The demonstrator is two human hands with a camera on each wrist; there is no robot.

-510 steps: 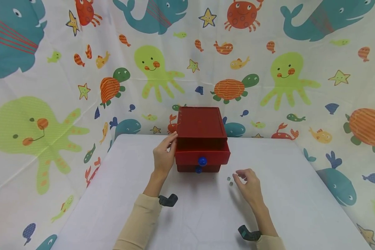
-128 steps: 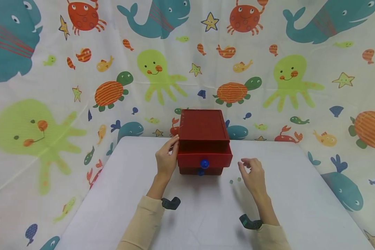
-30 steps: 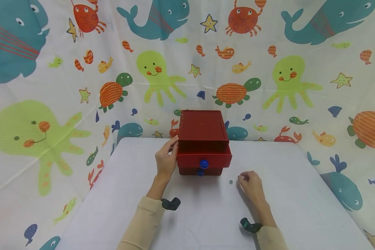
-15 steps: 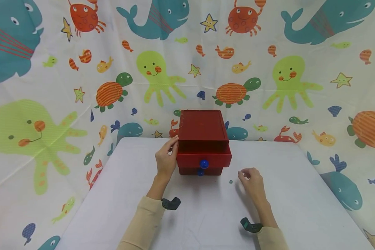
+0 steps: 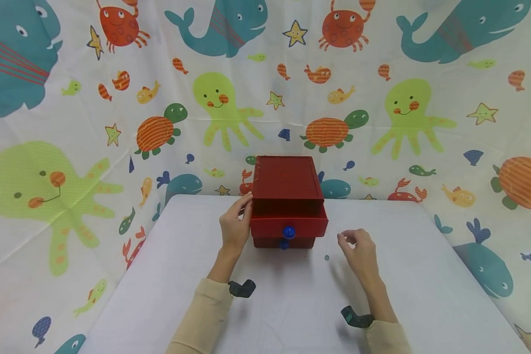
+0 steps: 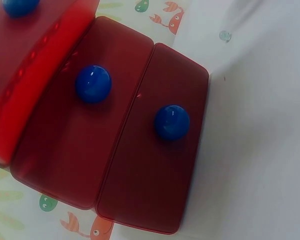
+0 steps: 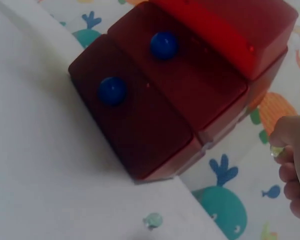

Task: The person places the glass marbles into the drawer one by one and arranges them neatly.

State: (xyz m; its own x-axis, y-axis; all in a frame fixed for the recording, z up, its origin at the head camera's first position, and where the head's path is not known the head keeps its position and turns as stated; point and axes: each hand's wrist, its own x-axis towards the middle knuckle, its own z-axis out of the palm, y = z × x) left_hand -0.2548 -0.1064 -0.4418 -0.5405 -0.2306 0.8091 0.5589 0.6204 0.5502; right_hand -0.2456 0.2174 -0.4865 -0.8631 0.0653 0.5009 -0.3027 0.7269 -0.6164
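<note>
A red box of drawers (image 5: 287, 177) with blue knobs stands at the table's back, its top drawer (image 5: 270, 227) pulled out. My left hand (image 5: 234, 226) rests its fingertips and thumb against the box's left front side; in the left wrist view almost none of this hand shows. To the right of the box, my right hand (image 5: 358, 250) is raised above the table. Between its thumb and fingers it pinches a small clear yellowish glass gem (image 7: 276, 151). A similar pale green gem (image 5: 327, 257) lies on the table between the box and that hand.
The white-covered table (image 5: 194, 246) has a sea-animal cloth (image 5: 380, 49) hanging behind it. Lower drawers (image 6: 145, 135) with blue knobs (image 6: 172, 122) are pushed in. What the top drawer holds is hidden in shadow.
Two gems lay on the table about four seconds ago; one lies there now. My right hand went down to the tabletop and has risen with the other gem. My left hand stays put.
</note>
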